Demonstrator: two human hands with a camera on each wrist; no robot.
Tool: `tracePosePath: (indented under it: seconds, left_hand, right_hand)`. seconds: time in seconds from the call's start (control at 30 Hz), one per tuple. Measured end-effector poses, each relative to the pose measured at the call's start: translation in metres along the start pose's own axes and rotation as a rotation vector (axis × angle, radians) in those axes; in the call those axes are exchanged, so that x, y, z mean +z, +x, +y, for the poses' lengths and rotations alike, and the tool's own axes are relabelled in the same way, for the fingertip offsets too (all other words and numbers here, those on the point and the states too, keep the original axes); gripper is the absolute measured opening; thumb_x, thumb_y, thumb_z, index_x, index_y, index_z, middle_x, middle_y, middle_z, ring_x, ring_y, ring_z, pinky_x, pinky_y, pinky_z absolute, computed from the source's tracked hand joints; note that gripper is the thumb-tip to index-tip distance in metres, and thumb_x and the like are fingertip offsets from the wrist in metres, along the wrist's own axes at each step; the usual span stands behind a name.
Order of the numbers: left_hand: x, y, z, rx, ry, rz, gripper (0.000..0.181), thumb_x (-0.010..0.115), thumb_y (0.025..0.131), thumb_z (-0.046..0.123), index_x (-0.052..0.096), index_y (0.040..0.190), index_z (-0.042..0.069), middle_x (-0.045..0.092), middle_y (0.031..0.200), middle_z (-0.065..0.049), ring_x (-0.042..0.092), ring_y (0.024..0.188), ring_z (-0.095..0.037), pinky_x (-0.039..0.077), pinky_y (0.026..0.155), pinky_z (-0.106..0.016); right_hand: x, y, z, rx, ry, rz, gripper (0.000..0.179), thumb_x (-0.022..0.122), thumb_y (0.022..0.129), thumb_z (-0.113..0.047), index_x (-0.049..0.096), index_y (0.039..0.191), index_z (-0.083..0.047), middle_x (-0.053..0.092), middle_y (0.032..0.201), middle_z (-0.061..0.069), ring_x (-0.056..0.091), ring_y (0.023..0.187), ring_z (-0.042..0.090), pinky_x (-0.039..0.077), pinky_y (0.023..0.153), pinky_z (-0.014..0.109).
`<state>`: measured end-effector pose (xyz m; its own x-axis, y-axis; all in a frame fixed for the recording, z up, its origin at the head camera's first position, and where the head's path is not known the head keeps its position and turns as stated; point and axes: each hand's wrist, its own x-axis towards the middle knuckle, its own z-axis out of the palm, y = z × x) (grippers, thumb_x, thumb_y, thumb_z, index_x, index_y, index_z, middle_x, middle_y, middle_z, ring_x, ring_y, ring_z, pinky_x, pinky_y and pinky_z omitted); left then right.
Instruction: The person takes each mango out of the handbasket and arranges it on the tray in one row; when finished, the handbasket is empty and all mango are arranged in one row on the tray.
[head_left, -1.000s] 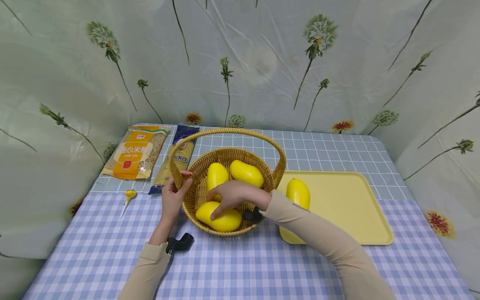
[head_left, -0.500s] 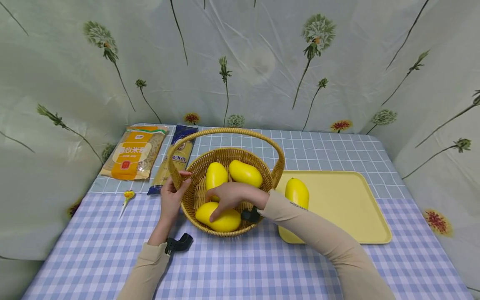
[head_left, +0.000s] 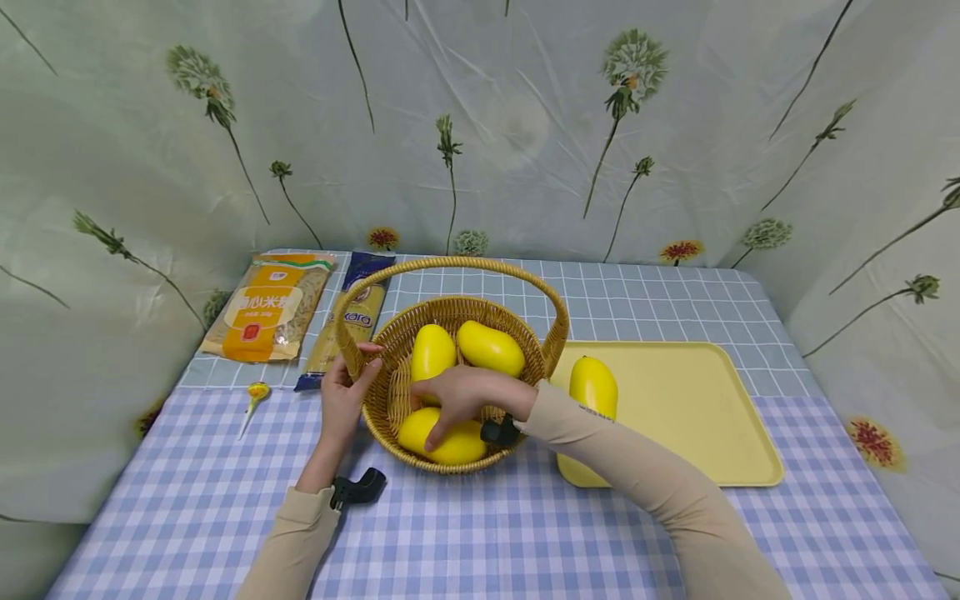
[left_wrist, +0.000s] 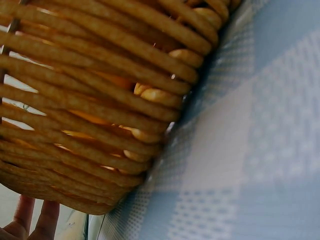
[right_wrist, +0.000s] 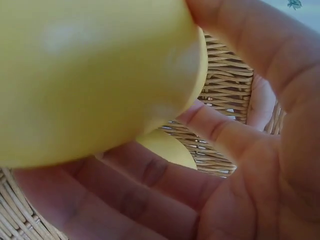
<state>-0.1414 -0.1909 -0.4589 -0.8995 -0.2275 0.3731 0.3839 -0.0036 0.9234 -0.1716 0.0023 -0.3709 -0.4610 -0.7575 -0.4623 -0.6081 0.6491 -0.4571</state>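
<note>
A wicker basket (head_left: 367,417) with a tall arched handle stands mid-table in the head view. My left hand (head_left: 347,400) holds its left side at the foot of the handle; two of that hand's fingers (left_wrist: 44,220) show below the weave in the left wrist view. Inside the basket, my right hand (head_left: 456,396) grips the nearest yellow mango (head_left: 461,446), thumb on the near side and fingers around the far side. That mango (right_wrist: 90,90) fills much of the right wrist view. Behind it lie two more mangoes, one upright-lying mango (head_left: 432,350) and one slanted mango (head_left: 491,347).
On the right, a pale yellow tray (head_left: 682,417) bears one mango (head_left: 594,387), partly behind my right sleeve. At the back left lie an orange-labelled food bag (head_left: 270,308) and a blue-ended pasta packet (head_left: 367,304). A yellow lollipop (head_left: 257,392) lies left of my left hand.
The near mango has shifted slightly right and turned a little in my right hand, with the thumb moving along. My left hand and the basket have stayed in place.
</note>
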Motion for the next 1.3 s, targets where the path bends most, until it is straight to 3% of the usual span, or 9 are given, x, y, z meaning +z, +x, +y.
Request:
tracePosePath:
  seconds: [0.33,0.73,1.03,1.3]
  left_hand:
    - [0.0,0.0,0.0,-0.009,0.005,-0.003,0.022,0.06,0.091,-0.004,0.056,0.11,-0.014,0.066,0.103,-0.002,0.057,0.102,-0.015,0.043,0.087,-0.024]
    - [0.0,0.001,0.001,0.004,0.005,-0.003,0.023,0.06,0.091,-0.002,0.057,0.11,-0.013,0.066,0.102,-0.002,0.057,0.101,-0.016,0.043,0.086,-0.024]
    - [0.0,0.0,0.001,0.003,-0.005,-0.002,0.023,0.061,0.091,-0.002,0.057,0.11,-0.014,0.066,0.102,-0.001,0.057,0.101,-0.017,0.043,0.085,-0.024]
    - [0.0,0.001,0.001,0.012,-0.002,-0.003,0.023,0.061,0.09,-0.002,0.057,0.11,-0.014,0.066,0.102,-0.002,0.058,0.101,-0.016,0.044,0.085,-0.024]
  right_hand:
    - [-0.003,-0.008,0.005,-0.009,0.037,-0.001,0.052,0.078,0.075,-0.045,0.058,0.119,-0.027,0.06,0.112,-0.003,0.052,0.092,0.012,0.042,0.079,0.027]
    - [-0.007,-0.019,0.011,-0.047,0.112,0.055,0.054,0.079,0.076,-0.039,0.057,0.123,-0.024,0.059,0.117,0.001,0.052,0.093,0.012,0.042,0.079,0.026]
    - [-0.009,-0.036,0.016,-0.029,0.12,0.201,0.057,0.075,0.075,-0.049,0.051,0.124,-0.03,0.061,0.111,-0.002,0.055,0.098,0.013,0.043,0.078,0.031]
    - [-0.004,-0.058,0.018,-0.077,0.189,0.421,0.058,0.072,0.077,-0.053,0.049,0.127,-0.032,0.059,0.108,-0.004,0.055,0.088,0.011,0.045,0.073,0.03]
